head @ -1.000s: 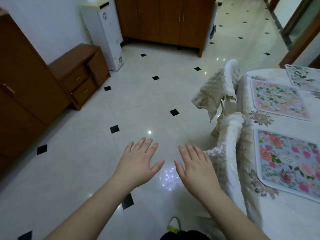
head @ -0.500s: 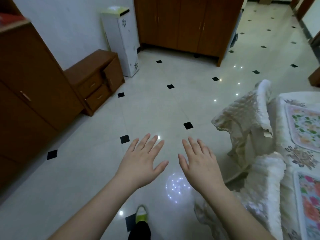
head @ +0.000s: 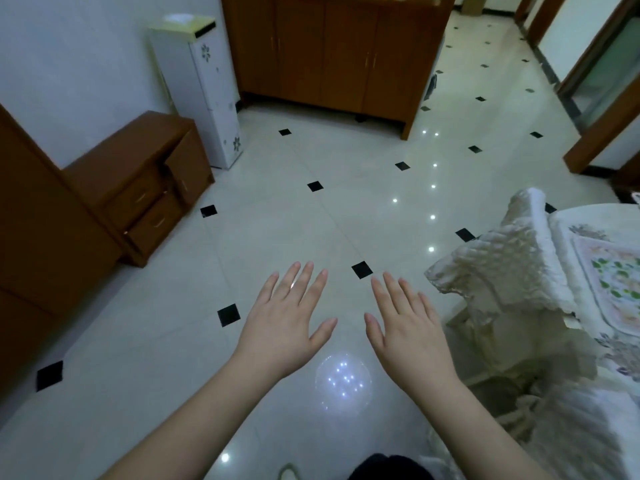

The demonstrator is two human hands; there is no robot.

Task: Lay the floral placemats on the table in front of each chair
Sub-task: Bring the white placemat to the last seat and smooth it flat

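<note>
My left hand [head: 282, 323] and my right hand [head: 408, 330] hover palm-down over the tiled floor, fingers spread, holding nothing. At the right edge, one floral placemat [head: 613, 275] with green leaves lies on the table [head: 588, 220], which wears a white embroidered cloth. A chair [head: 502, 268] under a cream quilted cover stands against the table's left side, right of my right hand. A second covered chair [head: 581, 420] shows at the lower right. Both hands are well left of the table.
A low wooden drawer unit [head: 145, 188] and a tall wooden cabinet [head: 31, 244] line the left wall. A white floral appliance [head: 204, 88] stands in the corner beside a wide wooden cupboard [head: 332, 53]. Doorways [head: 602, 81] open at the far right.
The view has swung left, away from the table. The two pink-flowered placemats slid out of frame; only one mat's edge remains. Both hands stay open and spread in front of me.
</note>
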